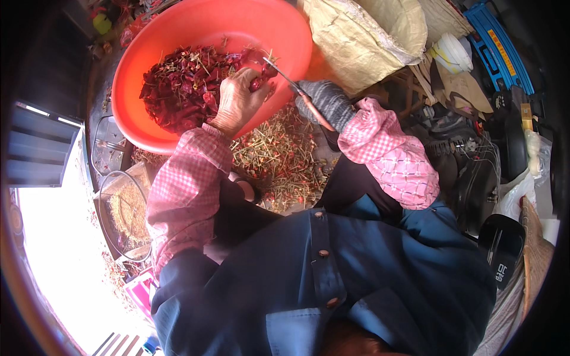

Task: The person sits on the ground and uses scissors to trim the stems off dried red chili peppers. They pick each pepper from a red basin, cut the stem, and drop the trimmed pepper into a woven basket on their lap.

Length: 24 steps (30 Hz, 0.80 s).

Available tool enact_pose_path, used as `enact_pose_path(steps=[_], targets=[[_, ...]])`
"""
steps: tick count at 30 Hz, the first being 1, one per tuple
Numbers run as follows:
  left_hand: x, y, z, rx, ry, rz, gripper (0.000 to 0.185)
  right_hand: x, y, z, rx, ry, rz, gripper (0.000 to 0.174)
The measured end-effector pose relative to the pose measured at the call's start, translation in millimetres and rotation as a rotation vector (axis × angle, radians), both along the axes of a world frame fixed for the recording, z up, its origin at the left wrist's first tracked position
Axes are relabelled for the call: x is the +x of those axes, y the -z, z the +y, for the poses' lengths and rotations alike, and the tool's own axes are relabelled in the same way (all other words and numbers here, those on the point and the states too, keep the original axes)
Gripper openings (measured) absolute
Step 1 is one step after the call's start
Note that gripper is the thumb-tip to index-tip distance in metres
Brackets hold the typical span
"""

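Note:
My bare left hand grips dried red chili peppers above a wide red plastic basin. Some stems stick up past its fingertips. A grey knitted glove covers my right hand, which is closed around scissors. Their narrow metal blades point up and left, close to the chilies in my left hand; whether they touch is unclear. The orange-brown handle shows along the glove. Inside the basin lies a heap of dried red chilies with pale stems among them.
Cut stems and chili bits cover the floor between my legs. A pale woven sack stands right of the basin. At the left is a wooden box of yellowish grains. A white bucket and a blue case sit at upper right.

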State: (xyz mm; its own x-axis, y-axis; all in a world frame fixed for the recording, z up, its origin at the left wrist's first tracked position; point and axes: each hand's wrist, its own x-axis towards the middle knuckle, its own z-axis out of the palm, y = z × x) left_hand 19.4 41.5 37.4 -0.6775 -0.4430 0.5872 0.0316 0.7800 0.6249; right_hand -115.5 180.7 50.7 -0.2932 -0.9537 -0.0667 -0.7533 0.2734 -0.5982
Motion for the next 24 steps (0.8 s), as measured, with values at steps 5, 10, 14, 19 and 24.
enact_pose_path(steps=[5, 10, 14, 19, 24], targets=[[0.8, -9.8, -0.1, 0.041, 0.031, 0.103, 0.016, 9.1, -16.3, 16.2, -0.149, -0.025, -0.996, 0.031], [2.0, -16.2, 1.4, -0.019, -0.001, 0.186, 0.017, 24.5, -17.6, 16.8, -0.344, 0.068, -1.306, 0.01], [5.7, -19.9, 3.2, 0.021, 0.001, 0.192, 0.017, 31.4, -13.5, 18.5, -0.276, 0.122, -1.643, 0.013], [6.8, -22.7, 7.1, 0.014, -0.015, 0.235, 0.018, 31.8, -12.0, 15.1, -0.333, 0.015, -1.829, 0.018], [8.0, -20.9, 10.3, 0.048, -0.002, 0.234, 0.02, 27.1, -5.9, 6.2, -0.423, -0.064, -1.874, 0.024]])
